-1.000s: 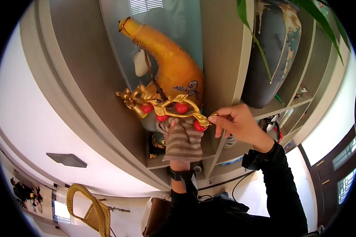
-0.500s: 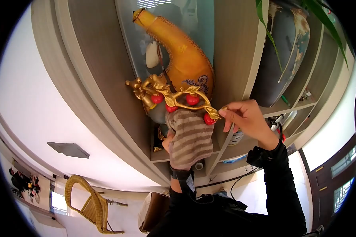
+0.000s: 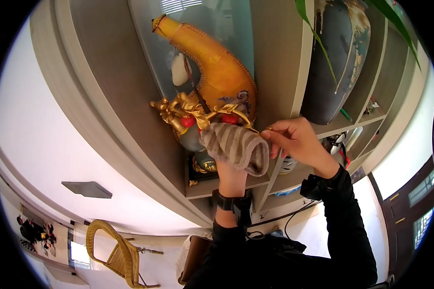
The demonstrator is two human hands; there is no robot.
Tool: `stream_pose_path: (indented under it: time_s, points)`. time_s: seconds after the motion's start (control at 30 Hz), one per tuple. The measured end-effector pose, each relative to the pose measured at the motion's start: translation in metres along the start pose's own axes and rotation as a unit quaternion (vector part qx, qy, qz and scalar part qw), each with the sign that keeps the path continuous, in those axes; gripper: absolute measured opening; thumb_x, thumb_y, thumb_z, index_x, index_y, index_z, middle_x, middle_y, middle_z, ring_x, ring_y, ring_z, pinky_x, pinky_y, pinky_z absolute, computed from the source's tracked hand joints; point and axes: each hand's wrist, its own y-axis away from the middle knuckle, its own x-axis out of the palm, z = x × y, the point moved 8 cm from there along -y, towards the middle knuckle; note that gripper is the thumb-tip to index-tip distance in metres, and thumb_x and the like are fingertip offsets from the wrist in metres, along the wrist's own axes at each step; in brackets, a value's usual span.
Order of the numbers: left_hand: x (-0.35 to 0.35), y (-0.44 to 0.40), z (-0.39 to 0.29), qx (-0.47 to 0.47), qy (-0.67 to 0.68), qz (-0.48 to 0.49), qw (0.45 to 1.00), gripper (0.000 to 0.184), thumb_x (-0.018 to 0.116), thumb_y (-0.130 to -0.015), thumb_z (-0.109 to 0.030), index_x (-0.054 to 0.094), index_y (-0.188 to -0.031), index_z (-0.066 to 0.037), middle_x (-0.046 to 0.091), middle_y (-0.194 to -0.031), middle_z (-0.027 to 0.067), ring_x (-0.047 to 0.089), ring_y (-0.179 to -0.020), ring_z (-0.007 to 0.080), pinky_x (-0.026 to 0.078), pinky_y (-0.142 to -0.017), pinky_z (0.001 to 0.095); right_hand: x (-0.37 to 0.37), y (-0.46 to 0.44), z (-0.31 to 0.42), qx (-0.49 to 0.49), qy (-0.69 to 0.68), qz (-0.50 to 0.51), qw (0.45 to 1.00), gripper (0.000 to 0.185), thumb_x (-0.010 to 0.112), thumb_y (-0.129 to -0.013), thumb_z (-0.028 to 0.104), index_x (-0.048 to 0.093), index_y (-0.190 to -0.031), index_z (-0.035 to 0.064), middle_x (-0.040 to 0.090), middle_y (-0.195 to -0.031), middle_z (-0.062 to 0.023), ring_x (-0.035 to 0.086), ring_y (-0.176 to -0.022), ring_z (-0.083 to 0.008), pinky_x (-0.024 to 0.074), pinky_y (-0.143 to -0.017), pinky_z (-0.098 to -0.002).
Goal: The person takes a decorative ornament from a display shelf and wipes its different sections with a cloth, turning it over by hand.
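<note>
My left hand [image 3: 231,172] is closed on a brown-and-beige striped cloth [image 3: 229,140], its fingers mostly hidden beneath the fabric. The cloth lies against a gold branch-shaped ornament [image 3: 205,114] with leaves, red balls and a small gold animal figure at its left end. At the right end of the branch, the thumb and finger of my right hand [image 3: 296,142] pinch its gold tip. Behind the ornament stands a yellow-orange, horn-shaped leather vessel [image 3: 226,72] with stitched edges and a blue pattern.
Wooden shelving [image 3: 277,62] surrounds the ornament. A tall dark vase [image 3: 330,67] stands in the right compartment, with green leaves [image 3: 318,36] hanging in front. A wicker chair [image 3: 123,250] is on the floor at lower left, near a cardboard box [image 3: 195,257].
My left hand has moved the cloth up and right along the branch, covering the lower red balls. The cloth is now bunched rather than hanging down. My right hand still pinches the tip.
</note>
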Motion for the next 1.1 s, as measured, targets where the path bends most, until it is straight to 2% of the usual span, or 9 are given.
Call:
stream_pose_path:
  time_s: [0.03, 0.07, 0.13, 0.4, 0.47, 0.5, 0.73, 0.97, 1.1]
  points:
    - [0.001, -0.001, 0.009, -0.077, 0.223, -0.047, 0.971, 0.027, 0.044, -0.082, -0.017, 0.041, -0.106, -0.007, 0.05, -0.099, 0.0063, 0.05, -0.092, 0.0186, 0.043, -0.079, 0.0322, 0.0, 0.0, 0.0, -0.002, 0.003, -0.001, 1.0, 0.02, 0.051, -0.08, 0.014, 0.056, -0.07, -0.0014, 0.054, -0.051, -0.0031, 0.05, -0.044, -0.0056, 0.0364, -0.036, -0.0186]
    - [0.003, -0.003, 0.008, -0.077, 0.224, -0.046, 0.971, 0.027, 0.044, -0.082, -0.017, 0.041, -0.106, -0.007, 0.05, -0.099, 0.0063, 0.05, -0.092, 0.0186, 0.043, -0.079, 0.0322, -0.001, 0.0, 0.0, -0.002, 0.003, -0.002, 1.0, 0.02, 0.051, -0.08, 0.014, 0.056, -0.07, -0.0014, 0.054, -0.051, -0.0031, 0.05, -0.044, -0.0056, 0.0364, -0.036, -0.0186]
    - [0.008, -0.004, 0.016, -0.129, 0.378, -0.061, 0.915, 0.028, 0.043, -0.08, -0.014, 0.041, -0.107, -0.006, 0.05, -0.1, 0.0066, 0.05, -0.093, 0.0184, 0.043, -0.079, 0.0318, 0.001, 0.0, 0.001, -0.02, -0.009, 0.024, 0.999, 0.018, 0.051, -0.08, 0.013, 0.056, -0.072, -0.002, 0.055, -0.052, -0.0038, 0.05, -0.045, -0.0058, 0.037, -0.038, -0.0184]
    - [0.015, -0.004, 0.005, -0.096, 0.34, -0.068, 0.933, 0.031, 0.041, -0.081, -0.022, 0.041, -0.108, -0.006, 0.051, -0.101, 0.0069, 0.051, -0.093, 0.0189, 0.042, -0.08, 0.0311, 0.002, 0.002, 0.0, -0.019, 0.014, 0.037, 0.999, 0.017, 0.051, -0.08, 0.013, 0.057, -0.073, -0.0022, 0.056, -0.056, -0.0039, 0.051, -0.049, -0.0055, 0.0375, -0.041, -0.0181]
    - [0.008, -0.007, 0.001, -0.046, 0.224, -0.09, 0.969, 0.036, 0.033, -0.085, -0.035, 0.042, -0.107, -0.007, 0.05, -0.1, 0.0063, 0.049, -0.091, 0.0188, 0.042, -0.075, 0.0297, 0.002, 0.001, 0.0, -0.033, 0.013, 0.035, 0.999, 0.018, 0.051, -0.079, 0.014, 0.057, -0.073, -0.0018, 0.056, -0.054, -0.0044, 0.049, -0.046, -0.0055, 0.0372, -0.04, -0.0193]
    - [0.01, -0.007, 0.002, -0.058, 0.269, -0.097, 0.956, 0.038, 0.032, -0.085, -0.036, 0.042, -0.108, -0.007, 0.049, -0.1, 0.0059, 0.049, -0.089, 0.0187, 0.042, -0.074, 0.029, 0.003, 0.001, 0.0, -0.035, 0.016, 0.035, 0.999, 0.019, 0.052, -0.079, 0.015, 0.058, -0.073, -0.0017, 0.055, -0.054, -0.0044, 0.049, -0.046, -0.0054, 0.0368, -0.04, -0.0193]
    - [0.013, -0.001, -0.01, -0.053, 0.293, -0.093, 0.95, 0.043, 0.032, -0.085, -0.039, 0.038, -0.114, -0.007, 0.047, -0.107, 0.0091, 0.047, -0.096, 0.0208, 0.042, -0.078, 0.0311, 0.003, 0.001, 0.0, -0.019, 0.014, 0.036, 0.999, 0.016, 0.051, -0.08, 0.012, 0.058, -0.077, -0.0024, 0.056, -0.058, -0.0031, 0.053, -0.052, -0.0048, 0.038, -0.042, -0.0169]
    - [0.011, 0.002, -0.018, -0.015, 0.203, -0.08, 0.976, 0.044, 0.033, -0.085, -0.039, 0.036, -0.116, -0.007, 0.046, -0.109, 0.0093, 0.046, -0.099, 0.0208, 0.041, -0.081, 0.0317, 0.006, 0.002, 0.003, -0.019, 0.026, 0.048, 0.998, 0.017, 0.051, -0.079, 0.012, 0.058, -0.075, -0.0026, 0.056, -0.058, -0.0033, 0.052, -0.051, -0.0044, 0.0376, -0.042, -0.0166]
    - [0.007, 0.0, -0.006, -0.047, 0.259, -0.084, 0.961, 0.045, 0.031, -0.085, -0.041, 0.037, -0.115, -0.008, 0.046, -0.109, 0.0084, 0.046, -0.098, 0.021, 0.04, -0.082, 0.0329, 0.006, 0.002, 0.002, -0.04, 0.025, 0.031, 0.998, 0.019, 0.052, -0.079, 0.015, 0.058, -0.072, -0.0018, 0.054, -0.052, -0.0046, 0.044, -0.045, -0.0047, 0.0329, -0.041, -0.0206]
